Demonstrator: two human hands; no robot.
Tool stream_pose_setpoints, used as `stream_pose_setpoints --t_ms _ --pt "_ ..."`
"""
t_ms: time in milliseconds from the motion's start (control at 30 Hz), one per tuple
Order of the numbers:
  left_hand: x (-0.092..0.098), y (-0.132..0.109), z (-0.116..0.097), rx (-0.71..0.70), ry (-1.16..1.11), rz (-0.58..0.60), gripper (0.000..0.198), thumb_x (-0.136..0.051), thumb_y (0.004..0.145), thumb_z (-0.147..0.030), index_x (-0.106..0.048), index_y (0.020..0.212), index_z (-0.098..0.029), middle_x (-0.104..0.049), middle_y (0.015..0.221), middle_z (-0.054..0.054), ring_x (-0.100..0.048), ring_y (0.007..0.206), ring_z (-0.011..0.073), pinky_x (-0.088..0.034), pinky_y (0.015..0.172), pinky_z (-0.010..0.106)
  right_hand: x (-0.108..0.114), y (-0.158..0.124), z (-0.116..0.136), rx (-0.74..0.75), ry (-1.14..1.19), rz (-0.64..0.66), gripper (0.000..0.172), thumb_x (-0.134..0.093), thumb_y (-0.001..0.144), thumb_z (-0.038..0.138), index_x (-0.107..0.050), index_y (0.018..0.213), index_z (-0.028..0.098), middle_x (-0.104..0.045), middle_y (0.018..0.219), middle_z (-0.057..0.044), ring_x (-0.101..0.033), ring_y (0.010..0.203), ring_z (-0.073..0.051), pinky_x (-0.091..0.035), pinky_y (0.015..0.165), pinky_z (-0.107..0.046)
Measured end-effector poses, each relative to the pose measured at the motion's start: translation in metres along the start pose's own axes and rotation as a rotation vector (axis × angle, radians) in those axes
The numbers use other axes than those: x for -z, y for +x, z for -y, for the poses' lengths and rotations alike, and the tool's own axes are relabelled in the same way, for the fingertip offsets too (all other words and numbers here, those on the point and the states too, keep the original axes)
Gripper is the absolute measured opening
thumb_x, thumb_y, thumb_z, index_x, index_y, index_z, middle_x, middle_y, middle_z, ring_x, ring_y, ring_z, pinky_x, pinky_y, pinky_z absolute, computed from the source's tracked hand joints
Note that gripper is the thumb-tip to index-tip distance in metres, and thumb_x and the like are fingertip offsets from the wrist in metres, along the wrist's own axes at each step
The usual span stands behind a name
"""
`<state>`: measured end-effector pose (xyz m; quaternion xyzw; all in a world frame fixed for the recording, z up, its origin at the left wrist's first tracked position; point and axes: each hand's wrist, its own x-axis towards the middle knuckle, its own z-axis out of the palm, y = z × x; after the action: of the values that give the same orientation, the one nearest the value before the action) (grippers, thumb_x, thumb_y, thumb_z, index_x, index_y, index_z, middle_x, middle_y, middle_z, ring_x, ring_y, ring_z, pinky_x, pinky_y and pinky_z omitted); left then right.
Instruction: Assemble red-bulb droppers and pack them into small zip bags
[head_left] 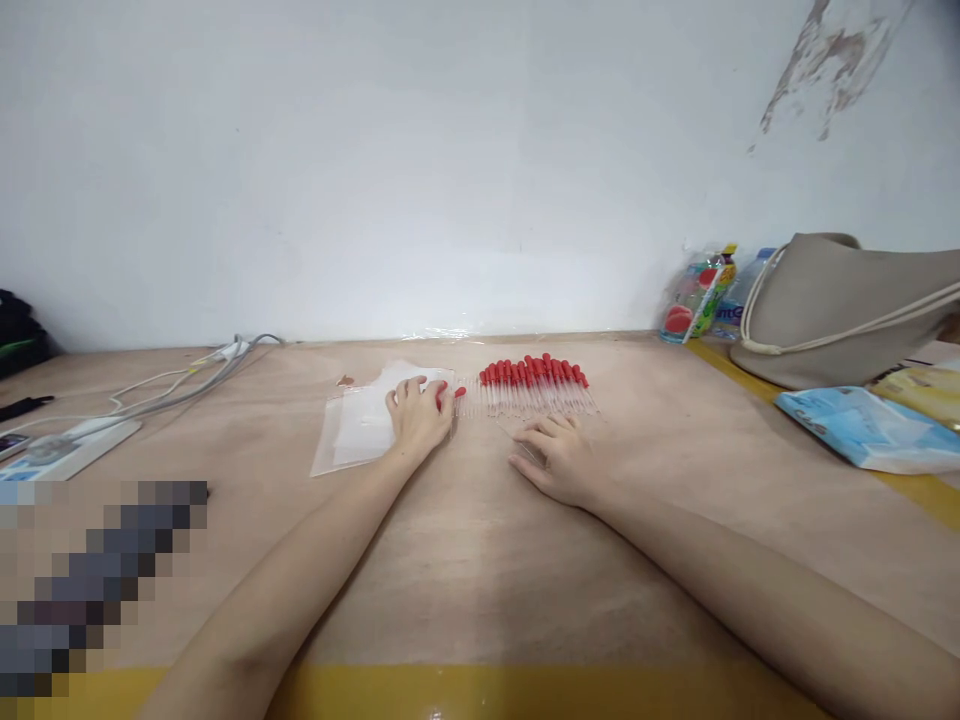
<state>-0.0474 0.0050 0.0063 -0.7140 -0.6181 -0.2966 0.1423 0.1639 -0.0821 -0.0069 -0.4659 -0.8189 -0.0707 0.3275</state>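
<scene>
My left hand point(421, 415) rests over a clear plastic bag point(349, 435), its fingers curled. Between its thumb and index finger shows the red rubber bulb of a dropper point(441, 392); its tube is hidden. Another red-bulbed dropper point(460, 392) lies just beside the thumb. My right hand point(561, 458) is low over the table, thumb and index finger bent around a thin clear tube point(527, 447). Ahead of it lies a row of several droppers point(536, 373), red bulbs toward the wall and clear tubes toward me.
White cables run to a power strip point(90, 450) at left. A blurred dark object point(105, 580) lies at the near left. At right are drink bottles point(690, 300), a grey-beige bag point(840, 305) and a blue tissue pack point(862, 425). Yellow tape point(450, 690) lines the near edge.
</scene>
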Motion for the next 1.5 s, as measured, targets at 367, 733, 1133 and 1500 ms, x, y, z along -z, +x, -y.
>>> stream_pose_setpoints --t_ms 367,733,1133,1500 --pt "-0.007 0.043 -0.012 -0.196 -0.024 0.295 0.02 -0.051 0.079 -0.028 -0.063 0.094 -0.023 -0.064 0.092 0.005 -0.052 0.095 0.0243 -0.033 0.084 0.038 -0.001 0.006 -0.001 -0.184 -0.017 0.154 0.022 -0.05 0.082 0.029 -0.058 0.099 0.019 -0.064 0.086 -0.005 -0.051 0.088 -0.02 -0.029 0.076 -0.034" --pt "0.033 -0.04 -0.012 -0.252 -0.677 0.268 0.019 -0.041 0.085 -0.021 -0.058 0.093 -0.018 -0.06 0.086 0.004 -0.057 0.078 0.0143 -0.046 0.068 0.026 -0.006 0.001 -0.006 -0.162 -0.013 0.16 0.022 -0.042 0.085 0.021 -0.06 0.098 0.018 -0.062 0.095 -0.007 -0.051 0.092 -0.02 -0.035 0.079 -0.034" --pt "0.028 -0.055 -0.003 -0.299 -0.663 0.327 0.009 -0.055 0.078 -0.022 -0.053 0.087 -0.018 -0.059 0.087 0.003 -0.058 0.076 0.014 -0.049 0.07 0.029 -0.004 0.002 -0.008 -0.268 0.134 0.109 0.009 -0.059 0.077 0.027 -0.066 0.075 0.021 -0.061 0.082 -0.003 -0.053 0.081 -0.017 -0.037 0.071 -0.032" --pt "0.031 -0.054 -0.005 -0.356 -0.584 0.223 0.019 -0.045 0.086 -0.027 -0.061 0.09 -0.02 -0.058 0.103 0.006 -0.052 0.1 0.0198 -0.04 0.089 0.037 0.001 -0.002 0.004 -0.118 0.158 -0.066 0.013 -0.043 0.085 0.023 -0.056 0.083 0.019 -0.064 0.076 -0.001 -0.055 0.068 -0.013 -0.031 0.078 -0.033"
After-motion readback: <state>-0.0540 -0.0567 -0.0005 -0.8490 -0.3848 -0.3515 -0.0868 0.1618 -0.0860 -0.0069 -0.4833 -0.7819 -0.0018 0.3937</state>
